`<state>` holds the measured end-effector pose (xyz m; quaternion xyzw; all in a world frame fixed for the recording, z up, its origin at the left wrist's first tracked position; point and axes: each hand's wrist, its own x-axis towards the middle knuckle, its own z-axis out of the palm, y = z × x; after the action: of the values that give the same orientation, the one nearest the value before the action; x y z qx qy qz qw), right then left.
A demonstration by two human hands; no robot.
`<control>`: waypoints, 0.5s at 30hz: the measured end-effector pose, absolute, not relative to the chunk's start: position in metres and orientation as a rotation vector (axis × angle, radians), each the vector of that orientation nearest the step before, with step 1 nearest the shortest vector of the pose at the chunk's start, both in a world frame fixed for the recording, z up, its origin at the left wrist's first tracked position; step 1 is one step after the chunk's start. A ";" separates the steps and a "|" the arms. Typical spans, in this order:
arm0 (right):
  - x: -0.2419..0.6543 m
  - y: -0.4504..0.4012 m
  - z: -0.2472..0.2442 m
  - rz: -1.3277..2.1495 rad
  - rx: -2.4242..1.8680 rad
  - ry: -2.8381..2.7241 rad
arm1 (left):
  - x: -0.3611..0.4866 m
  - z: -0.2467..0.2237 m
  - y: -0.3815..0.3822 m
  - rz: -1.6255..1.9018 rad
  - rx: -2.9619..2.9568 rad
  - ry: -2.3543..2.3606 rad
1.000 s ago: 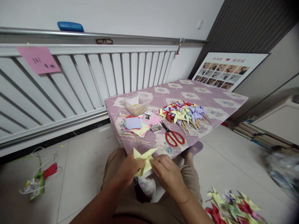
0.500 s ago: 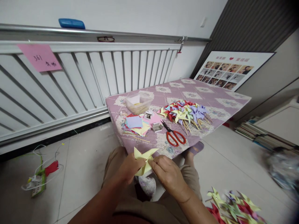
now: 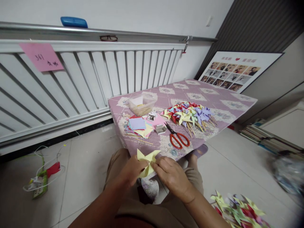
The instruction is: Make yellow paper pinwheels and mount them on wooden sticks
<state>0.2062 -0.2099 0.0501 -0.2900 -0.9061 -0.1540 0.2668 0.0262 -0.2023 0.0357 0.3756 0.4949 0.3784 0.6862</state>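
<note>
A pale yellow paper pinwheel (image 3: 148,156) is held over my lap, just off the table's near edge. My left hand (image 3: 133,167) pinches it from the left, fingers at its folded centre. On the other side my right hand (image 3: 169,172) grips it, thumb and fingertips close to the middle. Whatever small piece may sit between the fingertips is hidden. Beyond my hands lie red-handled scissors (image 3: 178,139), a stack of coloured paper squares (image 3: 137,123), and a small open box (image 3: 160,129). Finished-looking pinwheels on sticks (image 3: 190,114) are heaped to the right.
A clear plastic tub (image 3: 142,104) with thin sticks stands at the back of the cloth-covered table (image 3: 167,91). More pinwheels (image 3: 238,209) are at lower right. The radiator (image 3: 80,79) runs behind; a power strip (image 3: 41,186) with cables lies on the floor at left.
Both hands stay on the yellow pinwheel, with only slight finger movement. The view has shifted a little.
</note>
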 end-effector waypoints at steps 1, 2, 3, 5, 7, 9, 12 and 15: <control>0.206 -0.209 0.051 -0.425 -0.771 -2.451 | 0.026 0.034 -0.202 0.855 0.822 1.095; 0.207 -0.209 0.051 -0.432 -0.763 -2.458 | 0.026 0.033 -0.202 0.862 0.807 1.082; 0.207 -0.208 0.051 -0.435 -0.757 -2.464 | 0.026 0.032 -0.202 0.868 0.797 1.070; 0.207 -0.208 0.051 -0.433 -0.747 -2.477 | 0.026 0.032 -0.203 0.873 0.791 1.054; 0.207 -0.207 0.051 -0.417 -0.745 -2.496 | 0.026 0.033 -0.203 0.868 0.800 1.057; 0.206 -0.207 0.051 -0.404 -0.759 -2.510 | 0.026 0.034 -0.203 0.871 0.817 1.069; 0.205 -0.206 0.050 -0.397 -0.771 -2.516 | 0.026 0.036 -0.202 0.872 0.858 1.110; 0.204 -0.205 0.047 -0.399 -0.764 -2.518 | 0.026 0.033 -0.201 0.863 0.889 1.151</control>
<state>0.2035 -0.2053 0.0472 -0.2787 -0.9190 -0.1457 0.2379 0.0257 -0.2009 0.0334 0.3934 0.5095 0.3817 0.6633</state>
